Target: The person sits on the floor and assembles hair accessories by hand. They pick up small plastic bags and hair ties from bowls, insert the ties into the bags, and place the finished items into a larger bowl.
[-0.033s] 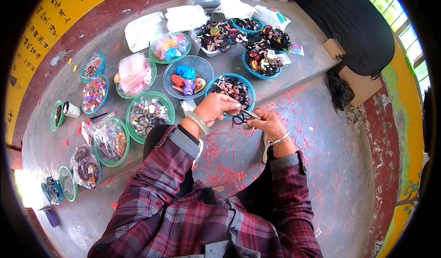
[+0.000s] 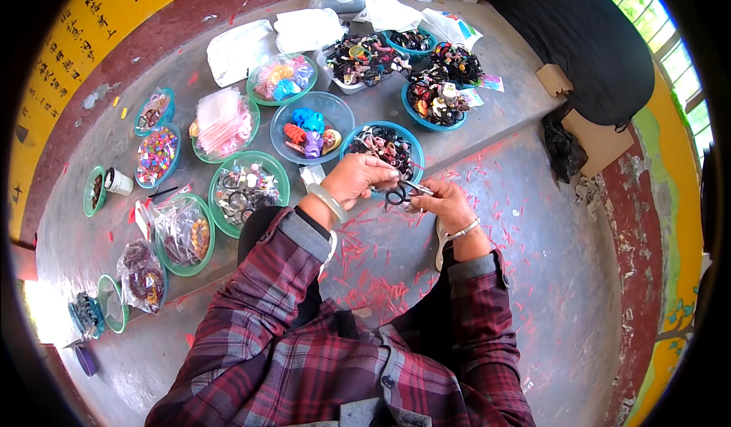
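Just in front of the nearest blue bowl, my left hand (image 2: 358, 179) is closed in a pinch, its thumb and fingertips on a looped black hair tie (image 2: 397, 195). A pale bangle circles that wrist. To its right, my right hand (image 2: 447, 205) is closed around a slim silver metal tool (image 2: 416, 188), whose tip reaches the hair tie. The fingers hide most of the tool, so its exact kind cannot be made out. Behind the hands, the blue bowl (image 2: 419, 153) holds black hair ties with pinkish pieces.
On the raised grey ledge stand several bowls: a green bowl (image 2: 285, 191) of hair ties and charms, a clear bowl (image 2: 276, 134) of colourful pieces, a bowl of beads (image 2: 158, 153). Thin red scraps (image 2: 373, 278) litter the floor. A black cover (image 2: 571, 31) hangs at the far right.
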